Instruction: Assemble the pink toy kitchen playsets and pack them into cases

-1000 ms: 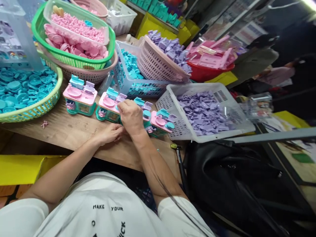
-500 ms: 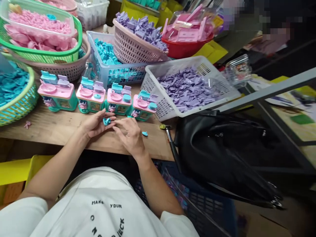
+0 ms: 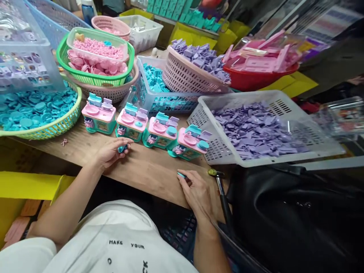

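My left hand (image 3: 113,152), fingers curled, holds a small teal plastic part (image 3: 122,148) just above the wooden table. My right hand (image 3: 196,189) rests low near the table's front edge. Its thumb and fingertips close on a small flat teal piece (image 3: 181,174), partly covered by the fingers. Beyond both hands stand several toy kitchen units in a row, pink on top with teal bases. The leftmost toy kitchen (image 3: 99,115) is farthest from me, and the rightmost toy kitchen (image 3: 190,143) is nearest my right hand.
A hammer (image 3: 223,193) lies right of my right hand, beside a black bag (image 3: 295,212). Behind the toys are a white basket (image 3: 241,157) of purple parts and a yellow-green basket (image 3: 54,127) of teal discs. A tiny pink piece (image 3: 64,142) lies at left.
My right hand has left my left hand and moved right to the flat teal piece on the table. My left fingers have curled around the teal part. The view has shifted left.
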